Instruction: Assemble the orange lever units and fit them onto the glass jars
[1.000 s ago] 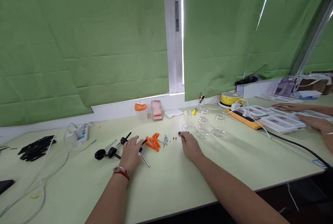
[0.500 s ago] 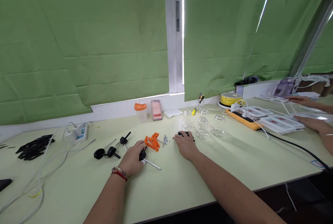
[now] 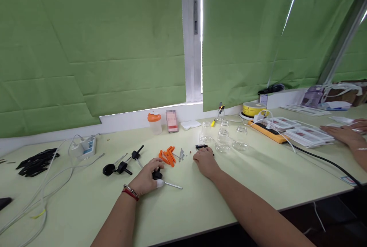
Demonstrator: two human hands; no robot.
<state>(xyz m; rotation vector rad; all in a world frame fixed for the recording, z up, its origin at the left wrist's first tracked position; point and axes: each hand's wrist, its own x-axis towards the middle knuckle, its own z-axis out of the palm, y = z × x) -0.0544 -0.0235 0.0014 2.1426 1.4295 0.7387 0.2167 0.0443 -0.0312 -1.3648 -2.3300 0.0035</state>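
My left hand, its thumb tip wrapped in white, curls loosely round a black knob-like part low on the table. A thin metal rod sticks out from it to the right. Similar black parts with rods lie left of that hand. My right hand rests on the table with bent fingers over a small black ridged piece, partly hidden. Between the hands are orange angled pieces and several metal pins. Upturned-looking glass jars stand beyond my right hand.
An orange-lidded cup stands by the wall. Black strips and a white power strip with cables lie left. An orange power strip, a yellow reel, and white cards near another person's hands are right.
The fingers of my left hand have spread a little, and the rod has shifted slightly right. My right fingers have drawn back, showing more black piece. The other person's hands have moved.
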